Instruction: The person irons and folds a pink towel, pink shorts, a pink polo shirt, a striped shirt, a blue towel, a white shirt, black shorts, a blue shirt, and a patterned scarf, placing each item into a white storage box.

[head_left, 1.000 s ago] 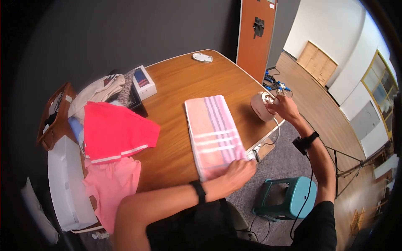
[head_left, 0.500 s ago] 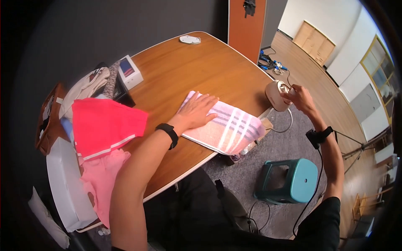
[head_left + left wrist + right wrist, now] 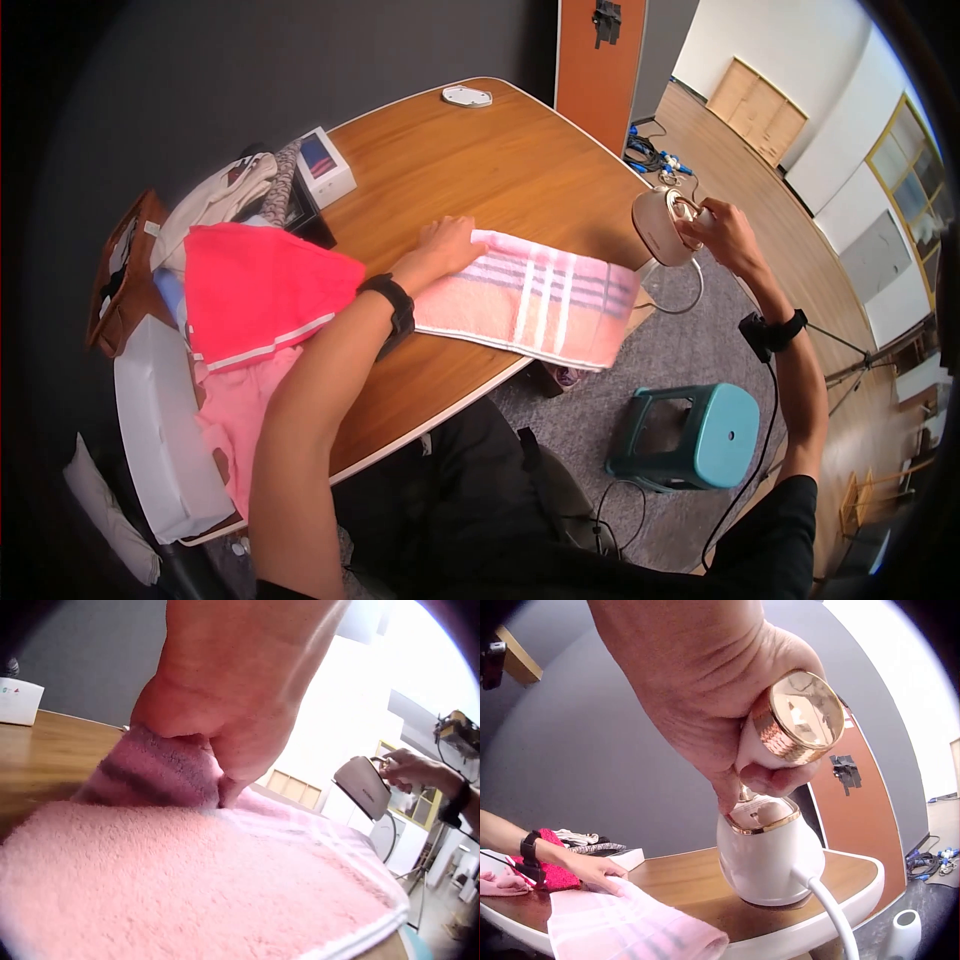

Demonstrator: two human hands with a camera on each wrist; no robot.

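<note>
A folded towel (image 3: 545, 305), pink and peach with grey and white stripes, lies near the table's front edge, its right end reaching past that edge. My left hand (image 3: 447, 247) grips the towel's back left corner; in the left wrist view the cloth bunches up between thumb and fingers. My right hand (image 3: 733, 240) holds a white steam iron (image 3: 657, 232) with gold trim by its handle, off the right side of the towel. From the iron's body (image 3: 769, 859) a white hose hangs down. It appears raised in the left wrist view.
At the left lie a red garment (image 3: 265, 290), a pink garment (image 3: 250, 395), a brown basket (image 3: 125, 270) and white boxes (image 3: 325, 170). A white plate-like item (image 3: 467, 97) sits at the back. On the floor stands a teal stool (image 3: 690, 435), with cables (image 3: 655, 155) farther off.
The towel has turned to lie sideways. My left hand has gone from its near end, through lying flat on it, to gripping its back left corner. The iron has shifted slightly right.
</note>
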